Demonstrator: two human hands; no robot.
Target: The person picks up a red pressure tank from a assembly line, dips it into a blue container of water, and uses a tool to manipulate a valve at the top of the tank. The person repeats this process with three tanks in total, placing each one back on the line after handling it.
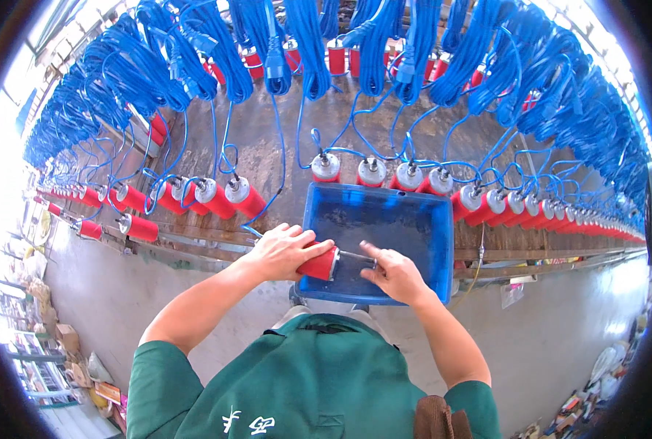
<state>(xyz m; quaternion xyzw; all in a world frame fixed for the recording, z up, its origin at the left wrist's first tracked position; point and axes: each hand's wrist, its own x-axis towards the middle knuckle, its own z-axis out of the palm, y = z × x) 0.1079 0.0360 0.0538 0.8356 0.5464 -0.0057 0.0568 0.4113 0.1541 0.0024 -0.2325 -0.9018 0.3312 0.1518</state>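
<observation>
My left hand grips a red cylinder, like a small motor or pump body, over the near left part of a blue plastic tub. A thin metal shaft sticks out of the cylinder's right end. At the shaft's far end is my right hand, its thumb and forefinger apart on either side of it. The forefinger's tip is blurred. A blue cable runs from the cylinder's left side, partly hidden by my left hand.
Behind the tub stand upright red cylinders with grey caps. More line the worktable's edge, left and right. Bundled blue cables with plugs hang above the brown worktable. Boxes lie on the floor at left.
</observation>
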